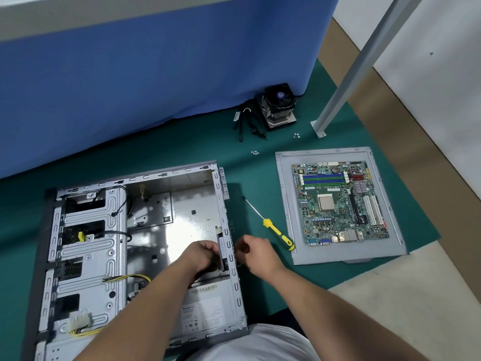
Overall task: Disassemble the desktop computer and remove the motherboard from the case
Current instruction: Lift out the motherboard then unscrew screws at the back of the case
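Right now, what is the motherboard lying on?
The motherboard lies flat on a grey metal side panel, itself on the green mat. What is beneath the board itself is covered.

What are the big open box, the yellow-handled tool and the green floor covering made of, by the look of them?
Case: likely bare sheet steel; grey, stamped ribs, bright glare on the floor panel.
Screwdriver: shiny metal shaft; handle looks like glossy yellow plastic with black, perhaps rubber, parts.
Mat: matte dark green, no shine; probably rubber or vinyl, hard to tell.

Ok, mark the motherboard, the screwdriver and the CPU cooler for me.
motherboard [326, 204]: head view, on the CPU socket.
screwdriver [279, 233]: head view, on the yellow handle.
CPU cooler [279, 105]: head view, on the fan's side.
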Demonstrator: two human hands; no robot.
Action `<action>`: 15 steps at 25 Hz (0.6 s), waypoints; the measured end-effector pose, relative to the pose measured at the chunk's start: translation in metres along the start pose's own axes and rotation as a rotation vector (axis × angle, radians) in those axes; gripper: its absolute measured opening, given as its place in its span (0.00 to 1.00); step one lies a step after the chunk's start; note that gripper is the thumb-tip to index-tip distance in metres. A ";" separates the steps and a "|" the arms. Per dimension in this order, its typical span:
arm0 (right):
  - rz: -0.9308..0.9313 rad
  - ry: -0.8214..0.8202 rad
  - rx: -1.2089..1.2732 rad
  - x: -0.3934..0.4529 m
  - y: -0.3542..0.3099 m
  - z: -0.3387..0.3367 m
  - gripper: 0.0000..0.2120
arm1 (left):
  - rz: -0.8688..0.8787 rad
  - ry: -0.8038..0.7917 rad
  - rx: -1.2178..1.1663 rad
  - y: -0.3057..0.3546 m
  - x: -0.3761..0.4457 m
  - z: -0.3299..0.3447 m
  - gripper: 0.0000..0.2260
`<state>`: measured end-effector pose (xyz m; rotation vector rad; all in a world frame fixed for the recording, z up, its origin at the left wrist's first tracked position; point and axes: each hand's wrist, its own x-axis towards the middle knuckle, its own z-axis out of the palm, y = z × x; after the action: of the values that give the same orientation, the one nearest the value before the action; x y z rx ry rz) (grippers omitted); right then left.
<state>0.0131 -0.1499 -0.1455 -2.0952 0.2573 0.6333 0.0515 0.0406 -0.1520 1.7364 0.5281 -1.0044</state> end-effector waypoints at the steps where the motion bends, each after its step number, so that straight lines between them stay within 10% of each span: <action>1: 0.011 0.006 0.031 0.000 0.000 0.001 0.05 | 0.003 0.004 0.003 0.000 0.000 0.000 0.18; 15: 0.136 0.092 0.237 0.001 0.002 -0.005 0.04 | -0.016 -0.019 0.045 0.004 -0.006 0.000 0.16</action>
<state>0.0154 -0.1549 -0.1449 -1.8912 0.5058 0.5572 0.0508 0.0401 -0.1448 1.7627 0.5110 -1.0503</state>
